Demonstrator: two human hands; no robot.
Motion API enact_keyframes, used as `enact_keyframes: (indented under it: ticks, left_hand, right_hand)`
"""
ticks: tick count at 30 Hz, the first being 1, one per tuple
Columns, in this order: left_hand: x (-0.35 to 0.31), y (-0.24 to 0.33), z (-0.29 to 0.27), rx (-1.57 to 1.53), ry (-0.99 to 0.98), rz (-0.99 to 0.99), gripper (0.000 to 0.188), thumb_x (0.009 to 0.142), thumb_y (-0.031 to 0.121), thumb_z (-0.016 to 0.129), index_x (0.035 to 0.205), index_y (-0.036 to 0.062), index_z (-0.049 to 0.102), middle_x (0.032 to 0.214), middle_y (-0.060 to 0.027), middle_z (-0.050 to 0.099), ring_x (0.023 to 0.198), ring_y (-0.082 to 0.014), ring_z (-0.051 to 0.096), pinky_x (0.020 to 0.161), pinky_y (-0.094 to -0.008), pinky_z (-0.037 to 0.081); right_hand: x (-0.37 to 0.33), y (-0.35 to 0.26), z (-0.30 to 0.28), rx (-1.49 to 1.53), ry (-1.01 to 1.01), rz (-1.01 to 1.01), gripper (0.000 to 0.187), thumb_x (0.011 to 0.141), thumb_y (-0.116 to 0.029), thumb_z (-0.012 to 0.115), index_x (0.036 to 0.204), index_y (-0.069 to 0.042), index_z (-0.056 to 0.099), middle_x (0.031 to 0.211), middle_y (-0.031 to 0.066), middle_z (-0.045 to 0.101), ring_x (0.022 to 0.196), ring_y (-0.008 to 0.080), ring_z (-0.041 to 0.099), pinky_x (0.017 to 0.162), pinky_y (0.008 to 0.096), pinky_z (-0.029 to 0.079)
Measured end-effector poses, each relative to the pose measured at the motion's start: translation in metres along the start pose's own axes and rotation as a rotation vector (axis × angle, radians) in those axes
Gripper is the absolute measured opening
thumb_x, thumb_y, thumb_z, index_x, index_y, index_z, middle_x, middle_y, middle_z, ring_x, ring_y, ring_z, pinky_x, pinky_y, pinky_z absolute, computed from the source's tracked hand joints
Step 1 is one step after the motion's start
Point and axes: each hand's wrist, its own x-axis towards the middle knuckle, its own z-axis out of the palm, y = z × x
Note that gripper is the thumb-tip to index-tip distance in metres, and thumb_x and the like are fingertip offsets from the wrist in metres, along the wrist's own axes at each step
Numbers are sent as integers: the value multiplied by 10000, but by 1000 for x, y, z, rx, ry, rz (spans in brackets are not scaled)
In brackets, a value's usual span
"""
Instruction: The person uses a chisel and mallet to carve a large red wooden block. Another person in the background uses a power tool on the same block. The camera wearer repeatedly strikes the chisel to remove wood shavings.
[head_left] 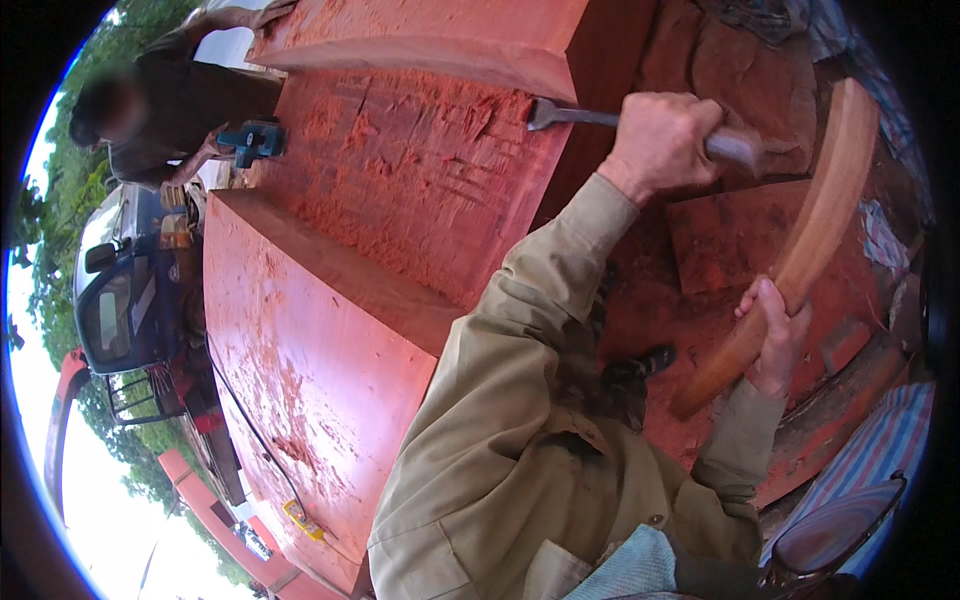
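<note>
My left hand [665,145] is closed round the handle of a chisel [590,117]. The chisel's flat blade touches the edge of a rough, recessed channel [400,180] cut across a big reddish timber block [310,330]. Lower and to the right, my right hand [775,335] is wrapped round a curved wooden club [825,190], which slants from upper right to lower left, apart from the chisel. Chips and torn fibres lie over the channel's floor near the blade.
At the upper left another person [190,110] grips a teal power tool [252,143] at the channel's far end. A black cord and yellow socket block [302,520] lie on the timber. A blue truck [125,300] stands beyond. Wood slabs [735,235] and striped cloth [850,450] are at right.
</note>
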Motion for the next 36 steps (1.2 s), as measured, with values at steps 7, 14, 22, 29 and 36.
enact_keyframes:
  ticks: [7, 14, 22, 29, 36]
  left_hand:
    - [-7, 5, 8, -2, -89, 22, 240, 705, 319, 807, 765, 147, 650, 717, -69, 692, 700, -299, 732, 590, -445, 564]
    - [0, -11, -7, -52, -18, -9, 175, 675, 236, 754, 778, 144, 645, 728, -75, 693, 712, -318, 726, 580, -466, 551]
    - [-1, -15, -23, -61, -13, -36, 178, 672, 225, 741, 759, 133, 615, 705, -85, 661, 699, -342, 709, 573, -474, 541]
    - [-6, -23, -11, -26, 45, -20, 169, 658, 220, 735, 754, 141, 621, 698, -82, 656, 680, -332, 705, 563, -466, 538]
    - [-11, -23, -8, -42, 30, 5, 154, 655, 211, 727, 747, 142, 626, 702, -77, 659, 676, -327, 707, 576, -466, 543]
  right_hand:
    - [-7, 0, -18, -44, 28, -50, 214, 991, -134, 709, 1107, 7, 598, 864, 69, 618, 734, 148, 601, 700, 331, 526]
    - [4, -23, 13, 4, 62, -93, 214, 973, -126, 723, 1101, 0, 606, 839, 73, 630, 737, 146, 613, 692, 328, 525]
    - [17, -16, 43, -252, -28, -58, 304, 929, -127, 789, 1140, 1, 613, 857, 53, 647, 705, 142, 646, 656, 320, 536]
    - [19, -7, 46, -241, -146, -87, 268, 920, -141, 781, 1103, 0, 645, 792, 35, 628, 737, 159, 651, 695, 325, 531]
    - [18, -5, 48, 6, 98, -162, 264, 927, -122, 775, 1119, 8, 647, 788, 26, 629, 723, 152, 643, 717, 319, 542]
